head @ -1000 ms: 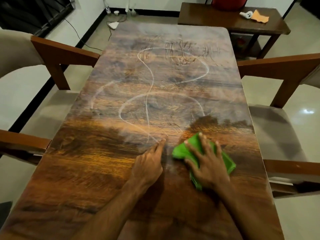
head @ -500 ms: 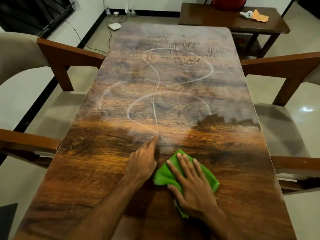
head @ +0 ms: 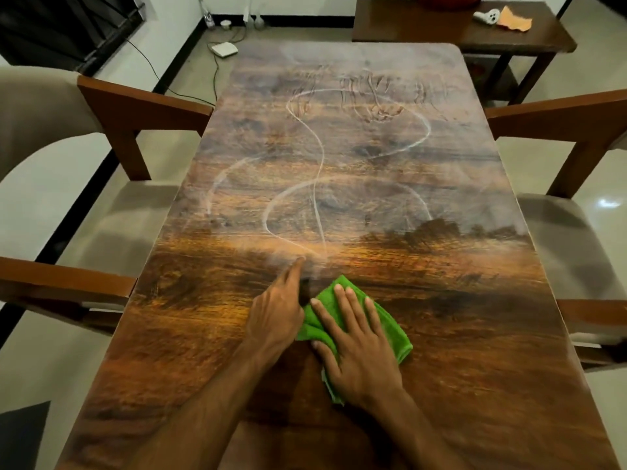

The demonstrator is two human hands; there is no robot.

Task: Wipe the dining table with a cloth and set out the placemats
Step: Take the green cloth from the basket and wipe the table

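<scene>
A long wood-grain dining table (head: 441,334) fills the view, its far half dusty with pale curved streaks (head: 315,184). A crumpled green cloth (head: 390,330) lies on the near middle of the table. My right hand (head: 356,347) presses flat on the cloth with fingers spread. My left hand (head: 276,310) rests on the table just left of the cloth, touching its edge, index finger stretched forward. No placemats are in sight.
Wooden chairs with pale cushions flank the table: two on the left (head: 135,110), two on the right (head: 576,110). A dark side table (head: 424,25) behind the far end bears an orange rag (head: 515,20) and a small white object (head: 487,16). A white device (head: 224,49) with cables lies on the floor.
My right hand has slid the green cloth leftward and slightly toward me, up against my left hand. My left hand has stayed in about the same place.
</scene>
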